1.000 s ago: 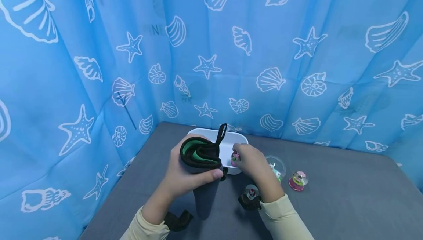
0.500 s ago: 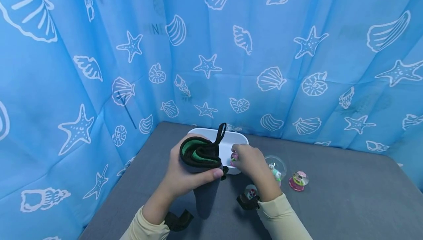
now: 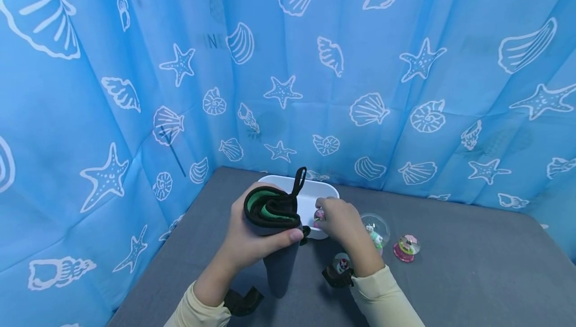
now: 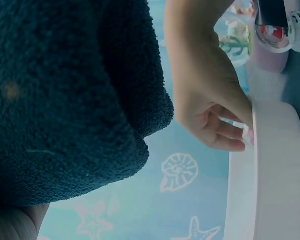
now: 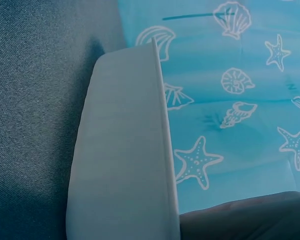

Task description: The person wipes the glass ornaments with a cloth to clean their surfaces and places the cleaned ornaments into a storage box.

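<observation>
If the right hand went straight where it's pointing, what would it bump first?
Probably the inside of the white tub: the right hand points into it, holding a pink toy. Whether floor or side comes first, I can't tell.

Visible are four snow globes (image 3: 406, 248) — plus one white bin (image 3: 310, 199), one folded cloth (image 3: 275, 217), two black straps (image 3: 241, 304).

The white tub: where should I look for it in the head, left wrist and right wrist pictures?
Head: the white tub is just below centre, partly hidden by the left hand and its dark folded cloth.
Left wrist: lower right, running off the bottom edge.
Right wrist: large, left of centre, reaching the bottom edge.
Shared landmark: the blue curtain with white starfish and shells.
</observation>
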Available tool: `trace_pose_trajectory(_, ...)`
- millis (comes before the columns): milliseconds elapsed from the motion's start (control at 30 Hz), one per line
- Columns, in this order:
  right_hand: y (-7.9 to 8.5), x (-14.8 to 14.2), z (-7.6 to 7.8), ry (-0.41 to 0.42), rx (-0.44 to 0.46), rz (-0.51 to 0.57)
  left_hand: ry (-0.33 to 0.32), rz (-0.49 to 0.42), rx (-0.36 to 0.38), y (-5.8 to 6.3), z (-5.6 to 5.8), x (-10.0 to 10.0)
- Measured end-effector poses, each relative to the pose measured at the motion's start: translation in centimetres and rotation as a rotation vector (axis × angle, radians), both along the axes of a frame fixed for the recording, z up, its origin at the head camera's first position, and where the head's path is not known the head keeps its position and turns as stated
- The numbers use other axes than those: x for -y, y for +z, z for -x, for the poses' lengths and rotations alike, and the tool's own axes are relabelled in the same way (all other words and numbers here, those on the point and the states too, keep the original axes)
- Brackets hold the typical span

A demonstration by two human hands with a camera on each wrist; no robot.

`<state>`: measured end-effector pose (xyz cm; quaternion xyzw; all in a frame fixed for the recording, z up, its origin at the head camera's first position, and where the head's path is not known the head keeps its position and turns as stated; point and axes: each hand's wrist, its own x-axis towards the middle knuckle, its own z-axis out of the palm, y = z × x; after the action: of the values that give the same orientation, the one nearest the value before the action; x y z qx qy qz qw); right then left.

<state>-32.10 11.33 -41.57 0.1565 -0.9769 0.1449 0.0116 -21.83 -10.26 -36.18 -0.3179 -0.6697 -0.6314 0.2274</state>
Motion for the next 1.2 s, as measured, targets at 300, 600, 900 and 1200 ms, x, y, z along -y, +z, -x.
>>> trace_pose_trajectory(300,1.3,-0.3,-1.3,0.016,-0.07,0.041,-0.007,-0.002,0.01,0.0,-0.2,-0.1)
trace_pose_trajectory(600,3.3,-1.1,-4.0,0.069,-0.174,0.139,-0.001,0.025,0.015,0.0,-0.4,-0.3)
trace_pose_trajectory(900,4.0,-2.2,-7.1,0.138,-0.174,0.252,-0.025,0.042,0.028,0.0,-0.8,-0.4)
trace_pose_trajectory(1200,3.5,-2.9,-9.4,0.229,-0.064,0.33,-0.022,0.047,0.017,0.5,-1.1,-0.4)
